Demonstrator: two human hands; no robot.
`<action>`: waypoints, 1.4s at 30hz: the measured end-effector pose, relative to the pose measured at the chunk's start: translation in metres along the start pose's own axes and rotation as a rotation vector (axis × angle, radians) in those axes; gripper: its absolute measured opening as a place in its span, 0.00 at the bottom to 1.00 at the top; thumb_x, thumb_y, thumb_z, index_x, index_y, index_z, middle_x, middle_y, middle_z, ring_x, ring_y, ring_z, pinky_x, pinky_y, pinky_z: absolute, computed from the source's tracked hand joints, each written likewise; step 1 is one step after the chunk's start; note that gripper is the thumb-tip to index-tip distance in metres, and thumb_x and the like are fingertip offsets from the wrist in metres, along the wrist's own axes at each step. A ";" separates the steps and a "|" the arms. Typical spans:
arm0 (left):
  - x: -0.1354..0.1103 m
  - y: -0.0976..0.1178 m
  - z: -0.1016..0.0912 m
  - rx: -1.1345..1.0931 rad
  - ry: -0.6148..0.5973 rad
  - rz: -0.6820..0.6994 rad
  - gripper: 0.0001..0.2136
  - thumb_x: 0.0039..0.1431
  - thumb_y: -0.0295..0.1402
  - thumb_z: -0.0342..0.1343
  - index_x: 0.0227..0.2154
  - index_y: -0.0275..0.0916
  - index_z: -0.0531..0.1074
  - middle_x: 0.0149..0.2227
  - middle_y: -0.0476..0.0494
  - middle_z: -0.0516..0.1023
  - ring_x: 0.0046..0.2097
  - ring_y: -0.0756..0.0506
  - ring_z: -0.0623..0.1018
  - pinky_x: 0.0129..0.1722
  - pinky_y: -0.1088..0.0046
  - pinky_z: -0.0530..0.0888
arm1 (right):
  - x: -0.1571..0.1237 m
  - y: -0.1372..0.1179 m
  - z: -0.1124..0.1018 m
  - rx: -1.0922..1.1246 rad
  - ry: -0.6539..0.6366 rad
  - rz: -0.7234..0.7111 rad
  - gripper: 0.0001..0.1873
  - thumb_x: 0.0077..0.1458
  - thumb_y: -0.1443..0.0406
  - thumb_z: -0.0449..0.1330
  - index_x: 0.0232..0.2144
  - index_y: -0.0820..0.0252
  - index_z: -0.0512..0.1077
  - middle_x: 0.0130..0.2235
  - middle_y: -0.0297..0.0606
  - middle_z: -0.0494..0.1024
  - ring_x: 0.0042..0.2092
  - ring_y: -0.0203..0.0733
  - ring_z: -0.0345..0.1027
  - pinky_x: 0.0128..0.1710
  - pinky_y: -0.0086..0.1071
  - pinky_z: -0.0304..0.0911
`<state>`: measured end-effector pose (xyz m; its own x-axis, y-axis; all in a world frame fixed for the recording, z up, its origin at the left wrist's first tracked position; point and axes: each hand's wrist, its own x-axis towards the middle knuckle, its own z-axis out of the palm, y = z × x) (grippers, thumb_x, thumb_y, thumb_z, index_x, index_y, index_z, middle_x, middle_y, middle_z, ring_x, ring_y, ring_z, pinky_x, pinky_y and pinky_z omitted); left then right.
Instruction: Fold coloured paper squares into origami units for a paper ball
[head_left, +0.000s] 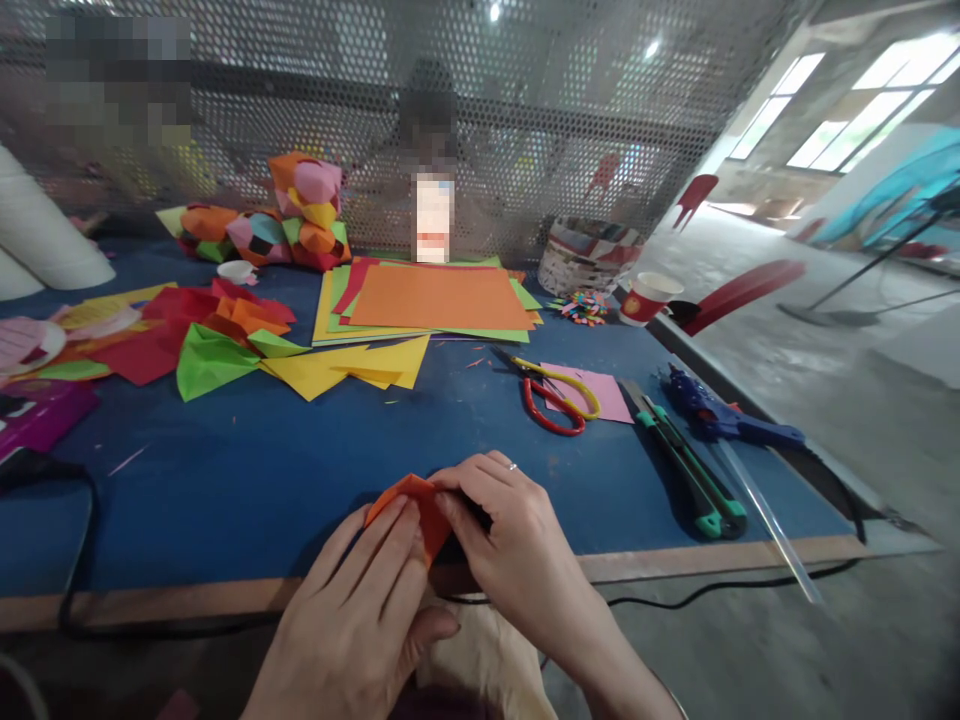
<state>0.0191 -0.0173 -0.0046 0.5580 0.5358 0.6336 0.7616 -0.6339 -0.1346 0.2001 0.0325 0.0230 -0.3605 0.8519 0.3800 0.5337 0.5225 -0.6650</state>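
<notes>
A small folded piece of orange paper [421, 503] lies at the near edge of the blue table [300, 470]. My left hand [360, 620] presses on it from below and the left, fingers stretched along the fold. My right hand [510, 540], with a ring on one finger, pinches the paper's right side with curled fingers. Most of the paper is hidden under both hands.
A stack of coloured paper sheets [435, 300] lies mid-table, with loose folded pieces [217, 355] to the left and paper balls [300, 215] at the back. Scissors [555, 395], a utility knife [686, 460], a glue gun [720, 415], a paper cup [645, 297] and a basket [589, 255] are right. A cable [75, 560] runs along the left edge.
</notes>
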 end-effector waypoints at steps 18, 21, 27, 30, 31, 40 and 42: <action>-0.004 0.001 0.002 -0.031 -0.024 -0.028 0.19 0.72 0.37 0.49 0.53 0.25 0.74 0.53 0.31 0.81 0.55 0.38 0.77 0.61 0.58 0.64 | -0.007 0.000 -0.008 0.010 -0.081 0.036 0.15 0.62 0.76 0.62 0.50 0.61 0.74 0.44 0.39 0.80 0.46 0.45 0.70 0.54 0.44 0.65; -0.003 0.003 0.004 0.005 -0.010 -0.026 0.17 0.72 0.35 0.50 0.50 0.26 0.75 0.52 0.32 0.82 0.53 0.38 0.78 0.60 0.56 0.66 | -0.008 0.002 -0.006 0.008 -0.064 0.023 0.18 0.61 0.77 0.62 0.52 0.63 0.73 0.45 0.40 0.81 0.46 0.46 0.70 0.53 0.45 0.66; -0.003 0.004 0.007 0.011 0.003 -0.025 0.15 0.70 0.37 0.53 0.48 0.28 0.76 0.50 0.33 0.81 0.53 0.37 0.77 0.62 0.53 0.64 | -0.013 0.002 -0.001 0.039 0.001 -0.020 0.21 0.60 0.79 0.60 0.54 0.62 0.72 0.45 0.40 0.81 0.45 0.46 0.71 0.51 0.44 0.68; 0.000 0.005 0.008 0.022 0.040 -0.036 0.15 0.71 0.37 0.52 0.46 0.28 0.76 0.47 0.32 0.82 0.51 0.38 0.77 0.63 0.54 0.64 | -0.015 0.001 0.003 0.063 0.037 -0.040 0.22 0.62 0.78 0.58 0.57 0.63 0.70 0.46 0.40 0.82 0.47 0.46 0.72 0.51 0.44 0.69; 0.000 0.005 0.009 0.027 0.051 -0.034 0.15 0.71 0.36 0.52 0.45 0.28 0.77 0.45 0.33 0.82 0.50 0.39 0.77 0.63 0.54 0.64 | -0.015 0.001 0.004 0.070 0.041 -0.041 0.23 0.62 0.78 0.57 0.58 0.63 0.69 0.46 0.40 0.82 0.47 0.46 0.72 0.51 0.44 0.69; -0.003 0.011 0.008 0.009 0.058 -0.116 0.16 0.72 0.36 0.50 0.44 0.27 0.77 0.45 0.33 0.81 0.51 0.40 0.77 0.69 0.53 0.58 | -0.018 0.003 0.014 0.034 0.094 -0.070 0.24 0.64 0.76 0.53 0.61 0.61 0.68 0.43 0.39 0.84 0.44 0.45 0.74 0.45 0.39 0.73; -0.007 0.012 0.010 0.028 0.044 -0.110 0.15 0.71 0.35 0.52 0.46 0.26 0.77 0.46 0.33 0.81 0.52 0.39 0.77 0.69 0.51 0.58 | -0.019 0.003 0.014 0.006 0.100 -0.113 0.24 0.66 0.76 0.52 0.62 0.62 0.67 0.43 0.39 0.84 0.43 0.45 0.74 0.46 0.38 0.73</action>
<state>0.0278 -0.0230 -0.0179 0.4562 0.5754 0.6788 0.8264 -0.5569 -0.0833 0.1978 0.0169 0.0051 -0.3393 0.7874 0.5146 0.4895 0.6150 -0.6182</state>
